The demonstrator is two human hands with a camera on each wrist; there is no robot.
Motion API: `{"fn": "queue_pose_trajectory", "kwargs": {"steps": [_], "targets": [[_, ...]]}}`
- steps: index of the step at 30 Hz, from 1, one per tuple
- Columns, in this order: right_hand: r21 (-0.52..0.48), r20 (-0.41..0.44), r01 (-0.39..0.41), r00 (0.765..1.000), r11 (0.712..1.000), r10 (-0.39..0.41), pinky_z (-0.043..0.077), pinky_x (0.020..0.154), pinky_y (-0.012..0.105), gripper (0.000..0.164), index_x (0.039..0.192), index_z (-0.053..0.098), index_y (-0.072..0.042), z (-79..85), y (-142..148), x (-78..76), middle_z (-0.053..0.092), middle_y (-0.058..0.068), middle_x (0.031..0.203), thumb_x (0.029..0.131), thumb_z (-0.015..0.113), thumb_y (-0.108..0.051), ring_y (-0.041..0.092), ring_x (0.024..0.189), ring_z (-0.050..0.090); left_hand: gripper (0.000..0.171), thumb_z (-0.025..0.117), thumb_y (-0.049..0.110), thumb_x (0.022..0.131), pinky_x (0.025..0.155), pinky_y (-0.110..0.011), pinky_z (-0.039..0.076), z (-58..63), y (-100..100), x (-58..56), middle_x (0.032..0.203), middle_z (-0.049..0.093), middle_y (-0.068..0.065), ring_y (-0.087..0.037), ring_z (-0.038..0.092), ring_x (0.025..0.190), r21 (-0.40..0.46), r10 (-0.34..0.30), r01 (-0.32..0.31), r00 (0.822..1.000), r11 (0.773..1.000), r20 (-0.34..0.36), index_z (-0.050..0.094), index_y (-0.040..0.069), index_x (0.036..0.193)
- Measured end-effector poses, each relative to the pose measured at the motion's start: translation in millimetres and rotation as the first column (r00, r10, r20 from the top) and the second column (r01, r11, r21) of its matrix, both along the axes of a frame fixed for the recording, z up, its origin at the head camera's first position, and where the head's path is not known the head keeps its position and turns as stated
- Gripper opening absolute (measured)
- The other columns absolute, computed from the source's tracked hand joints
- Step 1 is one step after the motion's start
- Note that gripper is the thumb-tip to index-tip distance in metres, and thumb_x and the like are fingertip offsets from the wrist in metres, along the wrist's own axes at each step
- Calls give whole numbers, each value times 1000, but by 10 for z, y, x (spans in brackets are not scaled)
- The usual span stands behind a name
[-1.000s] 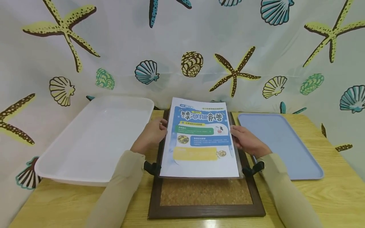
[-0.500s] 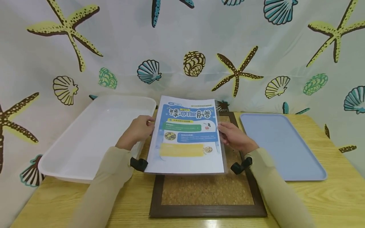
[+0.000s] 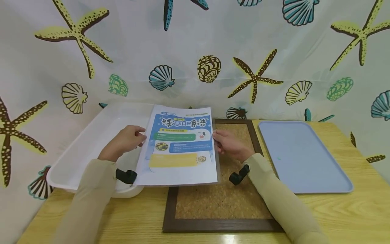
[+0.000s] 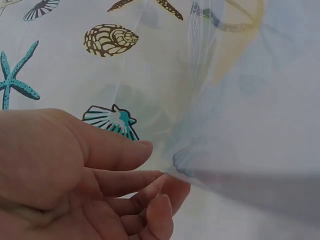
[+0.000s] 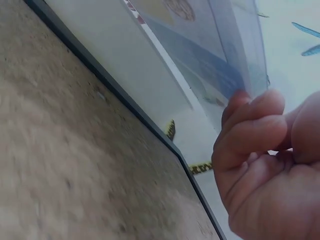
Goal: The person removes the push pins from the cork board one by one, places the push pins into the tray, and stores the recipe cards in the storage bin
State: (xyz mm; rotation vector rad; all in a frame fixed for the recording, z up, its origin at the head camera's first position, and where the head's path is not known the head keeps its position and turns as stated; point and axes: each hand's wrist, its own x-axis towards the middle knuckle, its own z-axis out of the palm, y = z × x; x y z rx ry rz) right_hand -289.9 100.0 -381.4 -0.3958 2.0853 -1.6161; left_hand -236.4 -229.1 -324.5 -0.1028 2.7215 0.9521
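Note:
Between my two hands hangs a printed sheet in a clear plastic sleeve (image 3: 181, 145), with blue, green and yellow blocks under a large heading. My left hand (image 3: 125, 142) pinches its left edge, and in the left wrist view the fingertips (image 4: 175, 187) meet at the sleeve's border. On the opposite side my right hand (image 3: 233, 145) grips the sleeve's edge with thumb and curled fingers; its clear margin (image 5: 245, 55) shows in the right wrist view. The sheet overlaps the white tub (image 3: 88, 145) and the left part of a brown-framed cork board (image 3: 223, 203).
A shallow blue tray (image 3: 304, 156) lies right of the cork board on the wooden table (image 3: 344, 217). Behind everything hangs a white curtain (image 3: 189, 40) printed with shells and starfish. The tub's wall rises beside my left forearm (image 3: 88, 189).
Both hands have carried the sleeved sheet leftward, from over the cork board to overlapping the tub's right side. More of the cork surface has come into view.

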Motion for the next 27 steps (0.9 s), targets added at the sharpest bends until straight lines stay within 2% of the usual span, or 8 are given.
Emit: {"fn": "queue_pose_trajectory", "kwargs": {"steps": [5, 10, 18, 21, 24, 27], "targets": [[4, 25, 10, 1000, 1000, -10, 35, 50, 24, 33, 126, 53, -3, -14, -206, -5, 52, 4, 73, 106, 33, -22, 13, 57, 44, 56, 47, 17, 100, 94, -46, 47, -51, -197, 11, 124, 49, -28, -35, 55, 103, -36, -15, 15, 1000, 999, 17, 28, -12, 144], [-60, 31, -6, 999, 998, 8, 34, 50, 25, 31, 122, 51, -1, 2, -463, 16, 48, 4, 69, 107, 32, -20, 13, 56, 43, 54, 46, 14, 99, 90, -48, 46, -43, -401, 23, 126, 46, -30, -37, 50, 105, -110, -31, 28, 999, 994, -30, 30, -15, 141], [-165, 44, -57, 997, 985, 65, 35, 48, 24, 27, 115, 50, 0, 29, -915, 54, 48, 4, 66, 106, 34, -19, 11, 50, 45, 54, 46, 13, 95, 94, -54, 44, 1, -777, 57, 128, 45, -34, -43, 46, 110, -190, -8, -4, 998, 982, -62, 33, -18, 137], [-195, 46, -71, 996, 978, 82, 36, 48, 25, 26, 115, 50, 1, 46, -1056, 54, 49, 5, 64, 106, 35, -19, 11, 49, 45, 55, 46, 14, 96, 98, -58, 41, -26, -928, 49, 131, 43, -34, -44, 44, 114, -189, 17, -29, 998, 982, -66, 32, -16, 139], [-190, 49, -81, 995, 978, 91, 40, 49, 24, 27, 119, 50, 0, 69, -1176, 63, 53, 6, 67, 106, 36, -19, 12, 51, 47, 57, 45, 16, 97, 101, -61, 37, -59, -1071, 46, 136, 37, -34, -45, 41, 116, -154, 59, -65, 997, 986, -43, 28, -12, 143], [-166, 63, -76, 994, 983, 87, 45, 50, 23, 27, 119, 50, 0, 100, -1275, 87, 55, 7, 72, 105, 38, -19, 13, 53, 49, 59, 45, 17, 98, 104, -62, 35, -79, -1196, 40, 140, 33, -34, -46, 38, 119, -119, 69, -70, 997, 990, -17, 24, -10, 146]]}}
